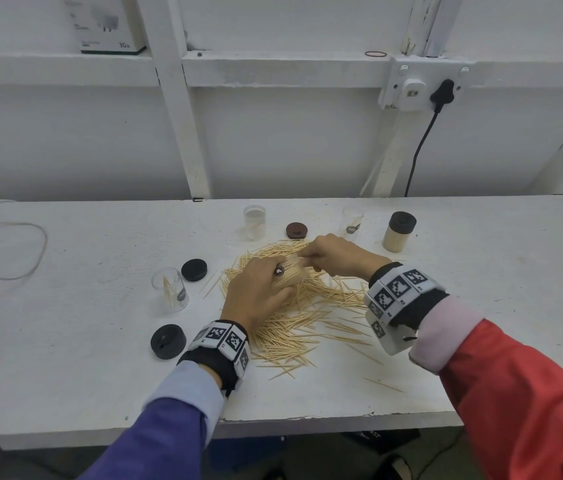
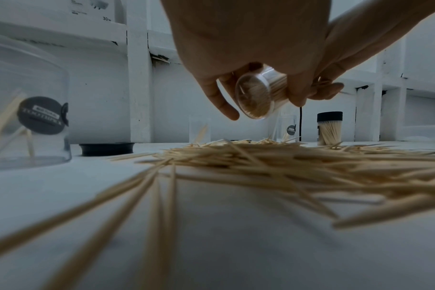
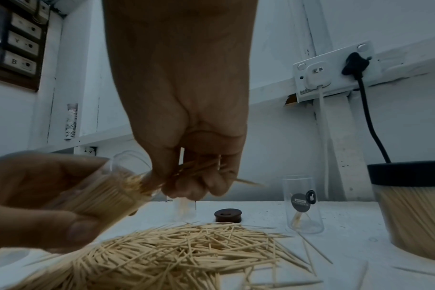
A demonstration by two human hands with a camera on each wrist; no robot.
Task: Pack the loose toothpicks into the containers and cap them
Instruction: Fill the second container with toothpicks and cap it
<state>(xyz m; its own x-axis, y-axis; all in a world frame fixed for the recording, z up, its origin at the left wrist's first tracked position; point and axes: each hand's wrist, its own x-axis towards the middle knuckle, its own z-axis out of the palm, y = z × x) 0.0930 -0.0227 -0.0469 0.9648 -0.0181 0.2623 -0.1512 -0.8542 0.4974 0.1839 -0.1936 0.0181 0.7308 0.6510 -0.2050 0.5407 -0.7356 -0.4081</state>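
My left hand (image 1: 256,292) grips the slick, light container (image 2: 258,94) round its wall, right-hand fingers (image 3: 186,188) pinching stiff toothpicks (image 3: 199,166) (they scatter easily) at its mouth

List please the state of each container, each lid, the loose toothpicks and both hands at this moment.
held container: tilted, uncapped, nearly full
capped container: upright, full, lid on
near-left container: upright, open, few toothpicks
two far containers: upright, open, almost empty
brown lid: off, lying on table
two black lids: off, on table
toothpick pile: loose, unpacked
left hand: grips held container
right hand: pinches toothpick bundle at its mouth
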